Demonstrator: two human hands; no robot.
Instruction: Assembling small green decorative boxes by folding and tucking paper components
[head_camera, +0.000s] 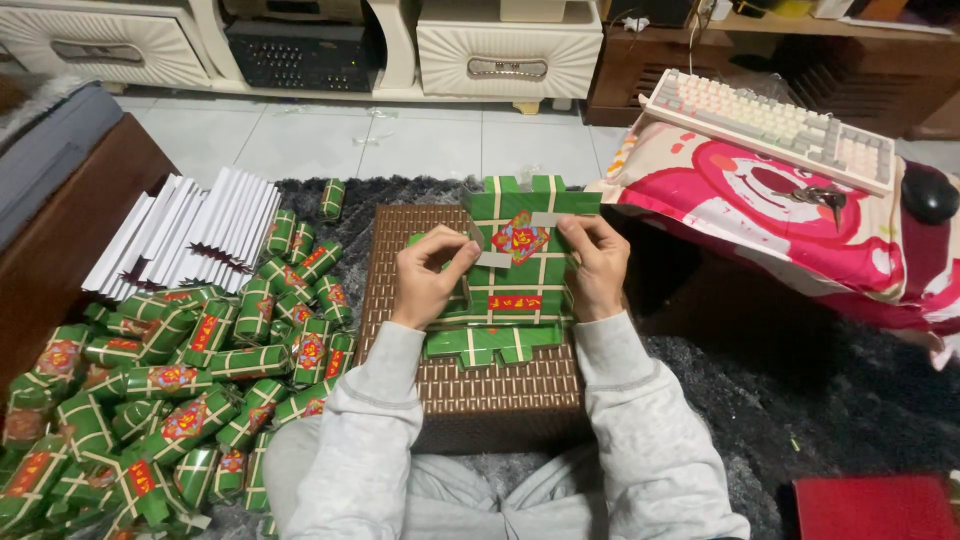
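Left hand (428, 275) and right hand (597, 262) both pinch a flat green card (520, 270) (unfolded) over a brown box (470, 385); green rolls (180, 390) lie left.

green sheet (520, 270): glossy printed paper | box (470, 385): brown woven wicker, rough | rug (800, 390): dark shaggy cloth

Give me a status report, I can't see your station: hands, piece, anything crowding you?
Left hand and right hand both pinch the flat green paper sheet over the brown woven box. Rolled green packets heaped left, clear of hands.
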